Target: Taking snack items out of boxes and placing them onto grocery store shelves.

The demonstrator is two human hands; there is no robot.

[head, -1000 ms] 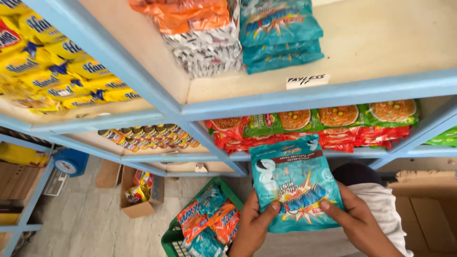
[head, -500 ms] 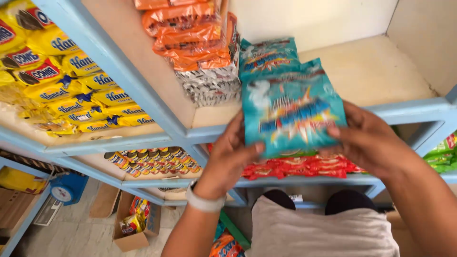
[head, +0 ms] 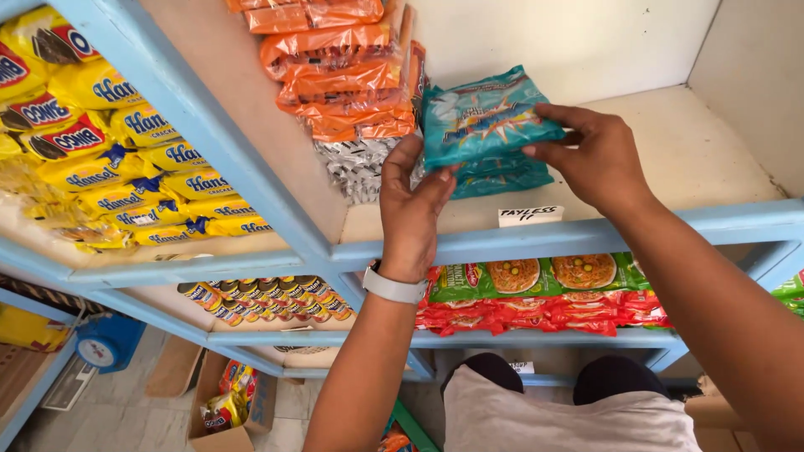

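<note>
Both hands [head: 502, 167], arms raised, grip a teal snack packet [head: 486, 117] by its sides.

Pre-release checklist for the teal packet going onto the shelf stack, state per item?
1. Both hands on teal packet: ok, left hand at its left edge, right hand at its right.
2. Packet over the teal stack: ok, it sits directly above.
3. Packet resting on the stack: cannot tell, contact hidden.
4. Clear of orange packets: ok, beside them.
5. Free shelf board to the right: ok.
6. Paper label on the shelf edge uncovered: ok.
</note>
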